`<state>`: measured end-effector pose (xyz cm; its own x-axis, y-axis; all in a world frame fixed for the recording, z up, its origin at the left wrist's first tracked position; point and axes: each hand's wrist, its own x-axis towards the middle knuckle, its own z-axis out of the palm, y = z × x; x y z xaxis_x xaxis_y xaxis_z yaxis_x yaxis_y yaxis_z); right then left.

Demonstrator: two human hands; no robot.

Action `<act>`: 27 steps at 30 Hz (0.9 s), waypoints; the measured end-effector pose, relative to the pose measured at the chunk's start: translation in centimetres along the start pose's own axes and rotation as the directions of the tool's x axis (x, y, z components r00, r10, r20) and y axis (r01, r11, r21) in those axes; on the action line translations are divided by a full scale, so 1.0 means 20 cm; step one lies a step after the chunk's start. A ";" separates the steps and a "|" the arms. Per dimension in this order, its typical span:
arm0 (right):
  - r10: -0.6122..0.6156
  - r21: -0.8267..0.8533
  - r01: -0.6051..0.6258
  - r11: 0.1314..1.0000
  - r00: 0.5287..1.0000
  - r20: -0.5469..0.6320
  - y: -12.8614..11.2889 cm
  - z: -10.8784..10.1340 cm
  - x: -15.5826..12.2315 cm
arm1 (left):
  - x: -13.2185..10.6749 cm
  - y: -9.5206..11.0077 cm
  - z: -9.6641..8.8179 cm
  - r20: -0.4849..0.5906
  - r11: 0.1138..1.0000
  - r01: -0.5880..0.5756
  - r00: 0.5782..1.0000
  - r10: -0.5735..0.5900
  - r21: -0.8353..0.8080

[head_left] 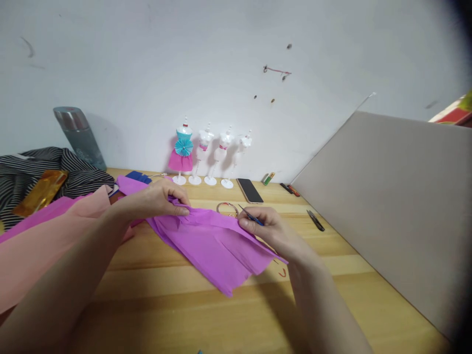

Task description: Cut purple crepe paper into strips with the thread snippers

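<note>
A sheet of purple crepe paper [214, 238] is stretched between my hands above the wooden table, its lower corner hanging down. My left hand [160, 199] pinches the gathered upper edge between thumb and fingers. Farther right, my right hand [271, 228] has its thumb and fingers closed on the same edge. It also holds a slim pointed tool [253, 216] with a blue part, tip toward the upper left; its exact kind is mostly hidden by the fingers. Just behind the paper lies a ring-shaped band [226, 205].
Several small white mannequins [183, 147] stand by the wall, one dressed in blue and pink. A phone [250, 190] and black thread snips [315, 221] lie on the table [177, 314]. Peach paper [62, 236], striped cloth [86, 172] and a bottle [79, 135] are left; a grey panel [398, 196] borders the right.
</note>
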<state>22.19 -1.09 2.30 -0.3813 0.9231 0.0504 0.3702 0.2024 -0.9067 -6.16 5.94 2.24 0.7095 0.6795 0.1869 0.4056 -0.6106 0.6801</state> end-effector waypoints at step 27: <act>-0.073 -0.024 0.071 0.997 0.995 -0.063 -0.07 0.07 -0.08 | 0.01 -0.03 0.00 -0.020 0.992 0.043 0.999 -0.041 0.116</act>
<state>21.17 -3.38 3.03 -0.3527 0.9248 0.1424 0.3622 0.2753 -0.8905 -6.31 6.44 1.88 0.6804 0.7122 0.1727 0.5001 -0.6235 0.6010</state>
